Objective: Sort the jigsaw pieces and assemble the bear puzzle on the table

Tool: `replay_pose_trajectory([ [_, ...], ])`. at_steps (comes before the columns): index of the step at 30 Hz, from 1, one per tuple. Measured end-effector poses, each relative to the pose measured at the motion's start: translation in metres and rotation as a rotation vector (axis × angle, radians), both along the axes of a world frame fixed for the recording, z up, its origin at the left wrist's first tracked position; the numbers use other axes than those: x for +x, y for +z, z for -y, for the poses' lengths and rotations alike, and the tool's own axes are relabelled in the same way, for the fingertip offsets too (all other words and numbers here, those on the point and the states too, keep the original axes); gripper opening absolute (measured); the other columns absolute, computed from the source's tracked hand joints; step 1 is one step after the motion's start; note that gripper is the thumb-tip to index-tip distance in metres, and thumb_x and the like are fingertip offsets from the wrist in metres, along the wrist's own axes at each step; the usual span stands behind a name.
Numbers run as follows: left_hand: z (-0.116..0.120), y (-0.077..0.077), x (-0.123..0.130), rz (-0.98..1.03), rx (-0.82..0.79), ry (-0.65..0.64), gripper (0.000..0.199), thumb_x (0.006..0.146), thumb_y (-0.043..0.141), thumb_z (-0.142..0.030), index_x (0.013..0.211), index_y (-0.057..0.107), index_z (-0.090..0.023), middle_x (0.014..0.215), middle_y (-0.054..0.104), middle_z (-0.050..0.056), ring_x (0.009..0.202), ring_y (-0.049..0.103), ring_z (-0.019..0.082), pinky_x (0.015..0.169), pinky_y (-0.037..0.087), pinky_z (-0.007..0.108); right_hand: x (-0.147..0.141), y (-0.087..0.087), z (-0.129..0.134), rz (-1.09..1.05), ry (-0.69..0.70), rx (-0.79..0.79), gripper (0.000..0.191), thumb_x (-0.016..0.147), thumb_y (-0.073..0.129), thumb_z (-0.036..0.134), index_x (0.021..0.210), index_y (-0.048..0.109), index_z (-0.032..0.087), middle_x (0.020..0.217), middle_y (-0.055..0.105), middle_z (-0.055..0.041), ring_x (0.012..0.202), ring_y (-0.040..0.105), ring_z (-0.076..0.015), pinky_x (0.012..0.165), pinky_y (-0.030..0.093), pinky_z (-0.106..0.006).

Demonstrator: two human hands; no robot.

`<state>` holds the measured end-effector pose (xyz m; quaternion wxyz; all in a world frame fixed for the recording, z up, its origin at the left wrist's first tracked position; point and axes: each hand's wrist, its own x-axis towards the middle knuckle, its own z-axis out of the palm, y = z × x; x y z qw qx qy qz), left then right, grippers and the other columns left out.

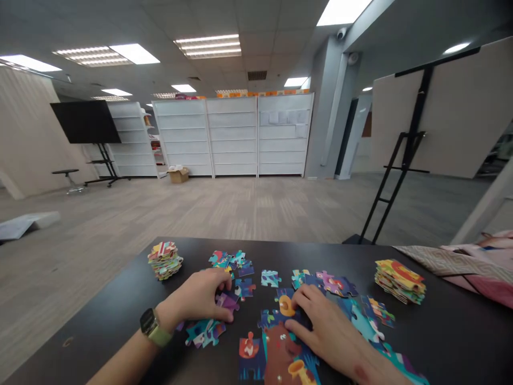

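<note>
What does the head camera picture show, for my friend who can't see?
A person's left hand and right hand touch bright jigsaw pieces on a black table. A left stack and a right stack of pieces stand, with white shelves beyond.

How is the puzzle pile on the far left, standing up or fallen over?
Standing up: the pile rises in layers, one piece on another, edges a bit uneven, on the black table.
</note>
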<state>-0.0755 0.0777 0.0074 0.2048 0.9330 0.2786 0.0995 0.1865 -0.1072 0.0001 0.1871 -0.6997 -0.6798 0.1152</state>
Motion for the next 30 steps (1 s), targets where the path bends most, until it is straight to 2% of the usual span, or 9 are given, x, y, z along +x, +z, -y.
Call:
replay_pose_trajectory([
  [2, 0.0, 0.002, -0.007, -0.094, -0.017, 0.007, 0.048, 0.057, 0.09, -0.046, 0.095, 0.066, -0.027, 0.09, 0.064, -0.004, 0.077, 0.058, 0.018, 0.062, 0.033, 0.024, -0.001, 0.0, -0.001, 0.002, 0.001, -0.002, 0.011, 0.091, 0.062, 0.033, 0.094, 0.061, 0.023, 0.104, 0.061, -0.005, 0.1, 0.058, -0.0265, 0.085, 0.047, -0.04],
  [4, -0.004, 0.005, -0.014, -0.169, -0.012, 0.027, 0.046, 0.059, 0.089, -0.044, 0.094, 0.066, -0.026, 0.091, 0.064, -0.005, 0.08, 0.06, 0.019, 0.063, 0.035, 0.024, -0.001, 0.001, -0.002, 0.0, 0.001, -0.005, 0.01, 0.092, 0.061, 0.033, 0.095, 0.061, 0.023, 0.105, 0.061, -0.005, 0.1, 0.058, -0.0261, 0.086, 0.047, -0.039],
  [10, -0.016, 0.016, -0.032, -0.181, 0.044, 0.142, 0.036, 0.066, 0.082, -0.037, 0.094, 0.065, -0.021, 0.096, 0.065, 0.002, 0.088, 0.062, 0.026, 0.072, 0.043, 0.03, -0.001, 0.002, -0.002, -0.003, 0.009, -0.008, 0.009, 0.092, 0.061, 0.031, 0.095, 0.06, 0.023, 0.104, 0.06, -0.005, 0.099, 0.058, -0.0249, 0.087, 0.047, -0.039],
  [13, -0.005, 0.016, -0.022, -0.088, 0.075, 0.076, 0.035, 0.078, 0.075, -0.035, 0.11, 0.065, -0.024, 0.115, 0.063, 0.005, 0.108, 0.059, 0.028, 0.092, 0.046, 0.035, -0.001, 0.001, -0.001, -0.006, 0.009, -0.002, 0.008, 0.092, 0.06, 0.031, 0.093, 0.06, 0.023, 0.104, 0.06, -0.0047, 0.099, 0.058, -0.0249, 0.086, 0.047, -0.039],
  [17, 0.019, 0.003, 0.007, 0.053, 0.117, -0.083, 0.045, 0.092, 0.064, -0.034, 0.136, 0.056, -0.028, 0.134, 0.055, 0.008, 0.124, 0.051, 0.029, 0.108, 0.04, 0.042, -0.002, 0.001, 0.001, -0.021, 0.007, 0.007, 0.008, 0.091, 0.061, 0.031, 0.093, 0.061, 0.023, 0.104, 0.06, -0.0044, 0.1, 0.057, -0.0242, 0.087, 0.046, -0.038],
  [20, 0.028, -0.009, 0.02, 0.049, 0.114, -0.152, 0.033, 0.092, 0.065, -0.031, 0.125, 0.064, -0.027, 0.136, 0.056, 0.008, 0.126, 0.048, 0.03, 0.11, 0.038, 0.046, -0.002, 0.003, 0.002, -0.032, 0.007, 0.01, 0.01, 0.092, 0.061, 0.032, 0.094, 0.061, 0.023, 0.105, 0.06, -0.0044, 0.101, 0.057, -0.0242, 0.087, 0.046, -0.038],
  [23, 0.028, -0.013, 0.022, 0.083, 0.036, -0.174, 0.02, 0.09, 0.068, -0.023, 0.11, 0.065, -0.025, 0.125, 0.063, 0.006, 0.12, 0.052, 0.027, 0.107, 0.04, 0.043, -0.002, 0.005, 0.002, -0.039, 0.005, 0.011, 0.009, 0.091, 0.062, 0.03, 0.095, 0.062, 0.022, 0.105, 0.061, -0.0042, 0.101, 0.057, -0.0243, 0.087, 0.045, -0.037],
  [27, 0.03, -0.01, 0.02, 0.13, -0.061, -0.155, 0.031, 0.088, 0.067, -0.016, 0.116, 0.061, -0.026, 0.12, 0.063, 0.004, 0.115, 0.053, 0.025, 0.104, 0.041, 0.04, -0.001, 0.005, 0.003, -0.052, -0.004, 0.012, 0.008, 0.089, 0.065, 0.028, 0.095, 0.063, 0.022, 0.105, 0.061, -0.0037, 0.101, 0.057, -0.0242, 0.087, 0.045, -0.037],
  [30, 0.032, -0.009, 0.019, 0.146, -0.104, -0.181, 0.031, 0.089, 0.063, -0.013, 0.117, 0.06, -0.026, 0.122, 0.061, 0.004, 0.117, 0.053, 0.024, 0.106, 0.04, 0.038, 0.0, 0.005, 0.005, -0.058, 0.004, 0.021, 0.008, 0.088, 0.065, 0.027, 0.095, 0.063, 0.023, 0.105, 0.061, -0.0035, 0.101, 0.057, -0.0238, 0.088, 0.045, -0.037],
])
